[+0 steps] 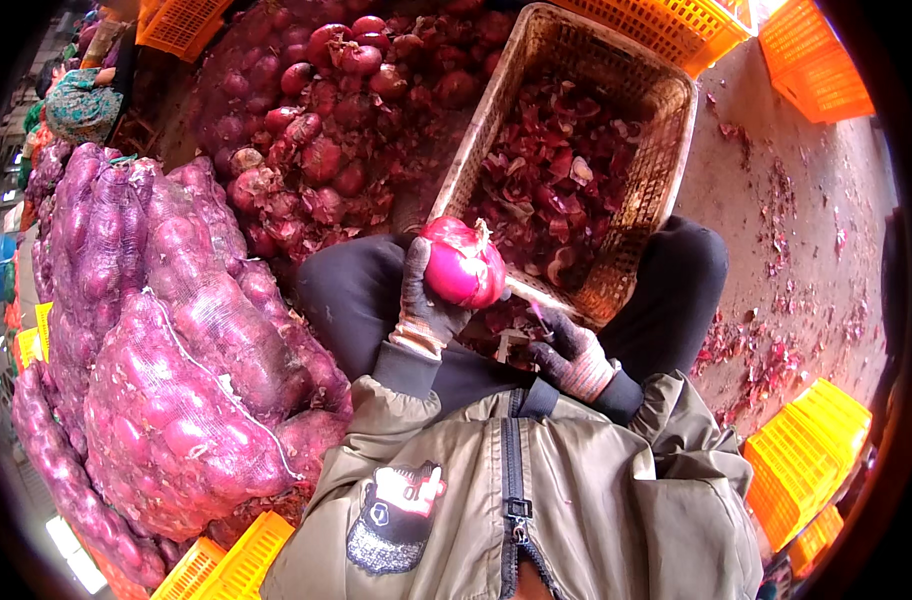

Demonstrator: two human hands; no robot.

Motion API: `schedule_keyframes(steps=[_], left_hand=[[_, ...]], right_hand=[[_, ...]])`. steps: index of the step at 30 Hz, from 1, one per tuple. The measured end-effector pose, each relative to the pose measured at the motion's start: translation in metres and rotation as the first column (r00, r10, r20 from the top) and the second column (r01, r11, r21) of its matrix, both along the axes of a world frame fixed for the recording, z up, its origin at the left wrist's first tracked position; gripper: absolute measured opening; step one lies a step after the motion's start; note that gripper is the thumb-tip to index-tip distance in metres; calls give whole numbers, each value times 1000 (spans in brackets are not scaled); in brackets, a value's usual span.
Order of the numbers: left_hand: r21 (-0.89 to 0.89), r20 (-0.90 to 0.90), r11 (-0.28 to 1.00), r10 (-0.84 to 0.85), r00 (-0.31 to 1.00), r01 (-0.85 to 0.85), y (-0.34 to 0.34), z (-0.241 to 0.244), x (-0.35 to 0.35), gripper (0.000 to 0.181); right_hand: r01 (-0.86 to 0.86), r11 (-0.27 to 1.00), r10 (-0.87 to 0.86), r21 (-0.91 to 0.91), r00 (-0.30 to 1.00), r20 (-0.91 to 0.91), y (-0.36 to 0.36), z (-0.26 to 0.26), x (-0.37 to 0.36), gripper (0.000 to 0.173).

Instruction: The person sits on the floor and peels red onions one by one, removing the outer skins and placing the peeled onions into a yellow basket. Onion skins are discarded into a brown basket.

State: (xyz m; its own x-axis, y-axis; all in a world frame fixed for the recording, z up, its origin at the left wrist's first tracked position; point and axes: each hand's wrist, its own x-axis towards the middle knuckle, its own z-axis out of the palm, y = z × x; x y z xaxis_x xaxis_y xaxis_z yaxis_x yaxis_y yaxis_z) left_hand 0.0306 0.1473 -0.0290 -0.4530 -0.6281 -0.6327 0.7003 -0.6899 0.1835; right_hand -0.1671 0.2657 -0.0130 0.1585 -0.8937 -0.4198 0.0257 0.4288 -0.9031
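Note:
A large, shiny red onion (463, 262) rests in my gloved left hand (433, 300), above my lap, its dry tip pointing up. My right hand (572, 352), also gloved, is lower and to the right, closed around the handle of a small knife (540, 316); the blade shows only as a thin purplish sliver. Just beyond both hands stands a dirty plastic crate (456, 161) between my knees, with loose red onion skins (553, 180) inside. A heap of loose red onions (321, 150) lies ahead to the left.
Mesh sacks of red onions (178, 420) are piled at my left. Orange crates (816, 67) stand at the far right and along the top. Yellow-orange crates (808, 450) are at the lower right. Onion skins litter the floor (786, 225). Another person (85, 105) is at the upper left.

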Motion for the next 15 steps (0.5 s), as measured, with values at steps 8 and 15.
schedule_keyframes(steps=[8,15], left_hand=[[-45,84,991,-123,989,127,2,18,-8,88],[-83,123,990,-105,987,116,10,2,-16,84]], right_hand=[[-283,868,7,-408,828,-560,-41,13,5,41],[-327,911,112,-250,782,-613,-59,-8,9,36]])
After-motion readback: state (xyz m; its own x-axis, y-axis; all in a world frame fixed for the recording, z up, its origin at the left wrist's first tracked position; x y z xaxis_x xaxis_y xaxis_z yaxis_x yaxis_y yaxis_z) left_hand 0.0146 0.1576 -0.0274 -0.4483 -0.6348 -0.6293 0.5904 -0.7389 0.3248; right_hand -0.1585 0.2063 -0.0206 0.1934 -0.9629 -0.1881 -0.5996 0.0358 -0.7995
